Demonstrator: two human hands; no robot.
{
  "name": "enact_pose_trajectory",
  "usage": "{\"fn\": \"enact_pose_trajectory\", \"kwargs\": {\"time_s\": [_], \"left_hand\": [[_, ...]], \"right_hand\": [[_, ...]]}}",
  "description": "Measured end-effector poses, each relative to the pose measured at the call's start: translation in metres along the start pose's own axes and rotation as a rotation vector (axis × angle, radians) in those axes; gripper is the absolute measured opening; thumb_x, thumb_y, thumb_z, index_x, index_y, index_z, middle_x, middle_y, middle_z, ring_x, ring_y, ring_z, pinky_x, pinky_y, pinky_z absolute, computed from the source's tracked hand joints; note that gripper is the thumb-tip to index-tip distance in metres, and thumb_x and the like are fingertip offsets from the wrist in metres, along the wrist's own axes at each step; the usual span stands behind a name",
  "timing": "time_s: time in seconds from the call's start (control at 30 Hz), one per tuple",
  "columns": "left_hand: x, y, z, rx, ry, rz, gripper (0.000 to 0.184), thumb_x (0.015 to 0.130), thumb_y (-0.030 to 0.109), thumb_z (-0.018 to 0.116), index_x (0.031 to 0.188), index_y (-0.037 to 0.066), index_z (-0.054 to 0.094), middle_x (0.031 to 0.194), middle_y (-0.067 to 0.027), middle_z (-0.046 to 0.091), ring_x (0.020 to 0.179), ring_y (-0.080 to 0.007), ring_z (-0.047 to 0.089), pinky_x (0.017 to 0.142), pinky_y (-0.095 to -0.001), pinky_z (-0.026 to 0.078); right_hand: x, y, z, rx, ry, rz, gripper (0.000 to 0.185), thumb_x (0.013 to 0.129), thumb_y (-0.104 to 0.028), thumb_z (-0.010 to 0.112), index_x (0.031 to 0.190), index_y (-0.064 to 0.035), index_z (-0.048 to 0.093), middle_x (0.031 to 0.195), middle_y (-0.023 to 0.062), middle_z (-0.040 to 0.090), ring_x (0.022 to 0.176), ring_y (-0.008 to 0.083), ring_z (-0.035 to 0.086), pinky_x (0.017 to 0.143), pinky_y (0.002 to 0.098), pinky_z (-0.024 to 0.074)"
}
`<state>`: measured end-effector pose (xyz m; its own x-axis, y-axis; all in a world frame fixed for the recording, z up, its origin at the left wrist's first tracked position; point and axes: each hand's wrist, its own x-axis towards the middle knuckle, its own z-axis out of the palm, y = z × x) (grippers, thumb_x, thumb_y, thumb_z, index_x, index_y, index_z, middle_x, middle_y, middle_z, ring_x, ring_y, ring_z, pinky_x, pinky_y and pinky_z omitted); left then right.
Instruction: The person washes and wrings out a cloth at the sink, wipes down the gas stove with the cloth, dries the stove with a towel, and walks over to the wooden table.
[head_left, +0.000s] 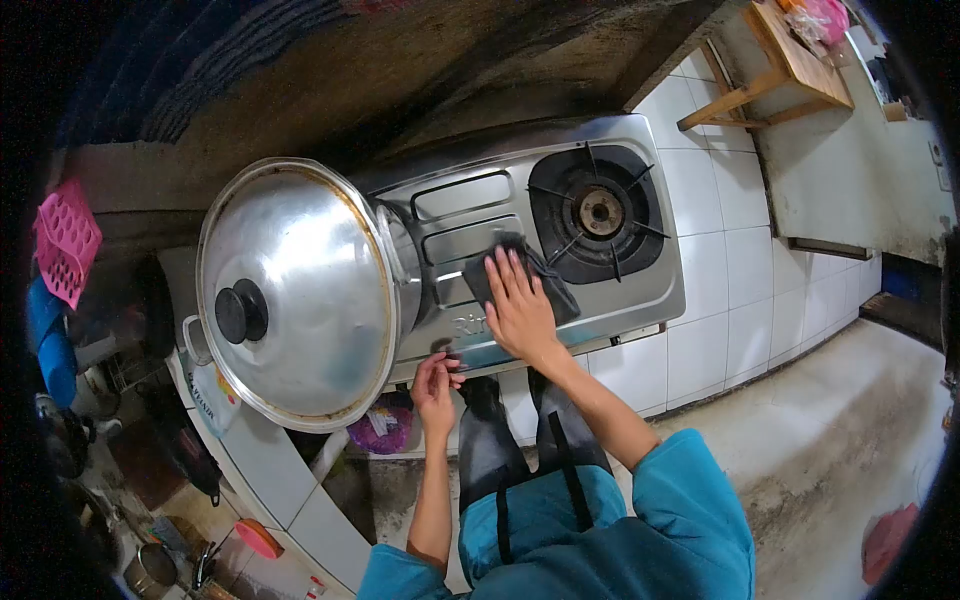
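On the stove (640,300), we had our right hand (522,312) laid flat, fingers stretched out together, pressing over a dark cloth (562,298) without clenching it. The cloth lay on the stove's metal top, toward its front and just beside the burner (599,212) at the stove's right end; part of it showed past our fingers. Our left hand (434,397) was at the stove's front edge, left of the cloth, its fingers loosely curled; we could not tell whether it was grasping the edge or anything else. A big metal pot (405,265) stood at the stove's left end, covered by a domed lid (320,250) with a black knob (242,311). We saw a pink basket (68,243) well to the stove's left and a wooden table (805,70) beyond its right end.
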<state>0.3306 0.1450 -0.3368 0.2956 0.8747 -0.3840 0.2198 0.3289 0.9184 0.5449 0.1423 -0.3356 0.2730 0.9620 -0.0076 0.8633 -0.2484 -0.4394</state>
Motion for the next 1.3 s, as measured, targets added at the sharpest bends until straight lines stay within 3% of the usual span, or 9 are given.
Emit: {"fn": "enact_pose_trajectory", "kwargs": {"time_s": [0.2, 0.3, 0.5, 0.53, 0.67, 0.93, 1.07, 1.23, 1.3], "left_hand": [[0.005, 0.001, -0.007, -0.03, 0.018, -0.021, 0.022, 0.097, 0.016, 0.049, 0.113, 0.001, 0.054, 0.093, -0.0092, 0.064, 0.069, -0.0114, 0.062, 0.06, -0.0224, 0.048], [0.002, 0.0, -0.008, -0.013, 0.044, -0.012, 0.024, 0.098, 0.019, 0.049, 0.113, 0.001, 0.053, 0.092, -0.0093, 0.063, 0.065, -0.0112, 0.059, 0.059, -0.0239, 0.047], [-0.016, -0.007, -0.025, 0.02, 0.143, -0.032, 0.021, 0.097, 0.016, 0.05, 0.112, 0.001, 0.054, 0.093, -0.0099, 0.064, 0.066, -0.0118, 0.061, 0.058, -0.0228, 0.047], [-0.021, -0.01, -0.029, 0.008, 0.17, -0.035, 0.021, 0.097, 0.016, 0.05, 0.112, 0.001, 0.054, 0.092, -0.0099, 0.064, 0.066, -0.0118, 0.061, 0.058, -0.0228, 0.047], [-0.035, -0.026, -0.049, -0.013, 0.238, -0.026, 0.02, 0.097, 0.016, 0.05, 0.109, 0.002, 0.056, 0.09, -0.0098, 0.064, 0.065, -0.0118, 0.06, 0.056, -0.0232, 0.047], [-0.047, -0.037, -0.067, 0.002, 0.226, 0.014, 0.021, 0.097, 0.017, 0.05, 0.109, 0.002, 0.056, 0.089, -0.0091, 0.064, 0.065, -0.0118, 0.061, 0.055, -0.0234, 0.047], [-0.045, -0.031, -0.063, 0.017, 0.143, 0.035, 0.02, 0.097, 0.016, 0.05, 0.109, 0.001, 0.056, 0.09, -0.0094, 0.064, 0.065, -0.0113, 0.06, 0.055, -0.0233, 0.047], [-0.035, -0.022, -0.051, -0.008, 0.022, 0.046, 0.02, 0.097, 0.013, 0.049, 0.11, 0.0, 0.055, 0.091, -0.0095, 0.064, 0.066, -0.0107, 0.06, 0.057, -0.0226, 0.048], [-0.029, -0.019, -0.04, -0.033, -0.028, 0.071, 0.02, 0.097, 0.013, 0.049, 0.11, 0.0, 0.055, 0.091, -0.0094, 0.064, 0.066, -0.0106, 0.061, 0.057, -0.0225, 0.048]], "right_hand": [[0.095, 0.021, 0.017, 0.036, 0.223, 0.02, 0.069, 0.085, -0.022, 0.048, 0.141, 0.0086, 0.022, 0.148, 0.0276, 0.018, 0.138, 0.0415, 0.018, 0.111, 0.0523, 0.0165], [0.134, 0.024, 0.019, 0.029, 0.324, 0.063, 0.068, 0.086, -0.025, 0.046, 0.14, 0.0089, 0.022, 0.147, 0.0278, 0.02, 0.136, 0.043, 0.02, 0.111, 0.0512, 0.017], [0.19, 0.021, 0.027, -0.175, 0.303, 0.012, 0.066, 0.086, -0.028, 0.048, 0.139, 0.0073, 0.03, 0.147, 0.0238, 0.025, 0.137, 0.0368, 0.024, 0.112, 0.0463, 0.0192], [0.19, 0.016, 0.03, -0.188, 0.286, -0.022, 0.065, 0.086, -0.03, 0.049, 0.139, 0.0041, 0.032, 0.148, 0.0195, 0.028, 0.138, 0.033, 0.025, 0.112, 0.0451, 0.0186], [0.155, 0.001, 0.034, -0.175, 0.159, -0.328, 0.065, 0.085, -0.032, 0.051, 0.14, -0.002, 0.034, 0.148, 0.0144, 0.029, 0.138, 0.0302, 0.024, 0.113, 0.0441, 0.0178], [0.011, -0.03, 0.019, -0.108, -0.087, -0.374, 0.064, 0.085, -0.028, 0.051, 0.143, -0.0068, 0.031, 0.149, 0.0109, 0.028, 0.139, 0.0271, 0.023, 0.113, 0.0443, 0.0171], [-0.068, -0.033, 0.006, -0.073, -0.128, -0.264, 0.061, 0.088, -0.028, 0.051, 0.143, -0.0106, 0.033, 0.151, 0.0081, 0.027, 0.14, 0.0258, 0.022, 0.113, 0.0431, 0.0165], [-0.129, 0.02, -0.005, -0.127, -0.011, 0.097, 0.063, 0.087, -0.027, 0.054, 0.144, -0.0157, 0.032, 0.151, 0.0052, 0.028, 0.138, 0.0253, 0.026, 0.113, 0.0432, 0.0166], [-0.134, 0.055, -0.019, -0.089, 0.099, 0.244, 0.06, 0.088, -0.023, 0.049, 0.144, -0.0096, 0.031, 0.149, 0.0097, 0.03, 0.138, 0.0297, 0.025, 0.113, 0.0449, 0.0155]]}}
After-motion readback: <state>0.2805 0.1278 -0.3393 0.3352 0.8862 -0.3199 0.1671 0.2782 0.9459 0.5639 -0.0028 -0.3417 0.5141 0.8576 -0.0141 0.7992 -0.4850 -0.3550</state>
